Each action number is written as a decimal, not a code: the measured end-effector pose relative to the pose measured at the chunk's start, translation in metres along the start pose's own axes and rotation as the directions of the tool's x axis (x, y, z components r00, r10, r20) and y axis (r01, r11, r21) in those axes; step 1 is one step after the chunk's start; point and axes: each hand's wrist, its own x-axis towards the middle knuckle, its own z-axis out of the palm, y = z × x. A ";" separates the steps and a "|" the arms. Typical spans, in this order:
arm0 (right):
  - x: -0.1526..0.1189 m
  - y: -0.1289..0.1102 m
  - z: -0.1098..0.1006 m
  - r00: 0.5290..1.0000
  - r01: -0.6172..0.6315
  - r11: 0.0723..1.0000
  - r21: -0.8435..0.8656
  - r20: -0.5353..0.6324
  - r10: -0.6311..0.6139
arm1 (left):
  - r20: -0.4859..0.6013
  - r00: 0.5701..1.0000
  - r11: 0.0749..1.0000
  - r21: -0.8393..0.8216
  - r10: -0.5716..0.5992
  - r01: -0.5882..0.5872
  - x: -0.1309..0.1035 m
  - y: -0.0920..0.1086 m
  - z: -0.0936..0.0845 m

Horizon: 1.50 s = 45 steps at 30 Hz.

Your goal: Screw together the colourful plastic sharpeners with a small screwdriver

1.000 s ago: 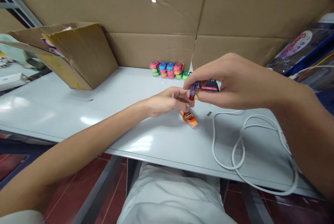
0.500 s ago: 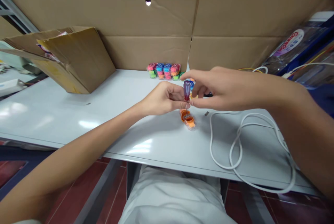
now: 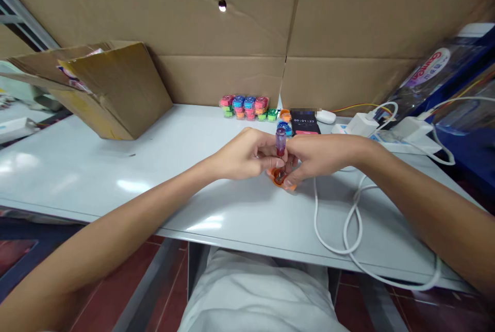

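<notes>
The left hand (image 3: 251,156) pinches a near-upright screwdriver (image 3: 280,140) above the orange case (image 3: 276,180); just right of that grip, the right hand (image 3: 309,154) grasps the case. The tool seems placed, its work unfinished.

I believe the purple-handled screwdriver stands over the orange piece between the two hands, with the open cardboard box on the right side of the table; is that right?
Not quite: the head view shows the open cardboard box on the left side of the table. The purple-handled screwdriver does stand over the orange piece, between the left hand and right hand.
</notes>
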 end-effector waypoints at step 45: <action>-0.036 -0.040 -0.010 0.696 0.131 0.884 -0.449 -0.593 -0.404 | 0.150 0.988 0.991 0.133 -0.022 0.002 0.000 -0.005 0.002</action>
